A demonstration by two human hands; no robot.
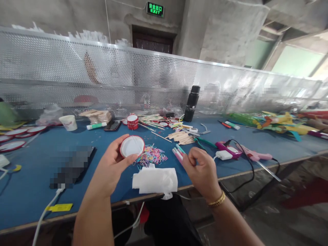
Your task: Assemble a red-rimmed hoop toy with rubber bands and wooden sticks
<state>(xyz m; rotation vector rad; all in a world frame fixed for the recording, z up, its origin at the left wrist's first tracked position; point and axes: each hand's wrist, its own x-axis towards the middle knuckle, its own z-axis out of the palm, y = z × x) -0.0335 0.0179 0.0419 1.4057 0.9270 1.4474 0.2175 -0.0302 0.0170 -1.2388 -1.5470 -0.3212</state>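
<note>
My left hand (110, 165) grips a round metal jar lid (132, 146) by its red rim, its pale inner face tilted up toward me. My right hand (201, 169) is closed, with slim pastel pens (177, 153) in pink, white and teal sticking out from its fingers. Beyond the lid lies a pile of small coloured rubber bands (153, 155). A folded white tissue (155, 180) rests between my hands near the table edge.
Behind are stacked red-rimmed lids (132, 122), flat wooden sticks (180, 137) and a black bottle (191, 104). A phone (74, 167) with a cable lies left, a paper cup (68, 123) behind it. To the right sits a pink glue gun (252, 153) with cords.
</note>
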